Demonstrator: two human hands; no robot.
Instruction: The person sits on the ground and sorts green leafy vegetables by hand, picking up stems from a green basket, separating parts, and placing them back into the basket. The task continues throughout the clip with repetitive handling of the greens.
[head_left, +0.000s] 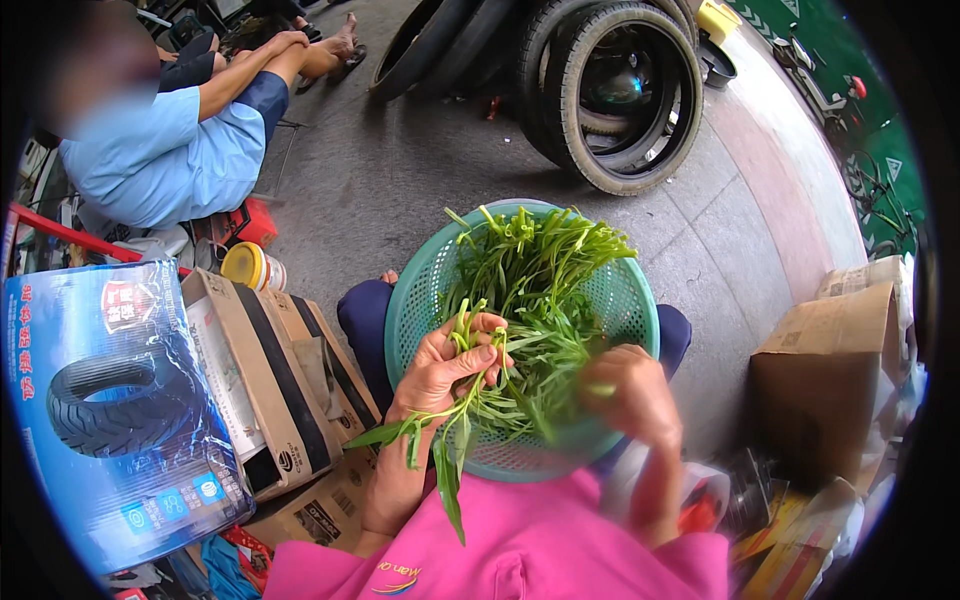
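A green plastic colander (408,285) rests on my lap, heaped with water spinach (535,265). The cut stems lie together toward its far side, with loose leaves nearer me. Over the colander's left part, my left hand (440,368) is closed around a few water spinach sprigs (452,465); their stems poke up past the fingers and long leaves hang below. My right hand (640,395) is over the colander's right side, smeared by motion. Its fingers are curled, and a pale green piece of stem shows at the fingertips.
Black tyres (625,100) stand on the paved floor ahead. A person in a light blue shirt (170,150) sits at the far left. Beside me on the left are a blue tyre box (110,400) and cardboard boxes (290,370); another cardboard box (825,370) is at right.
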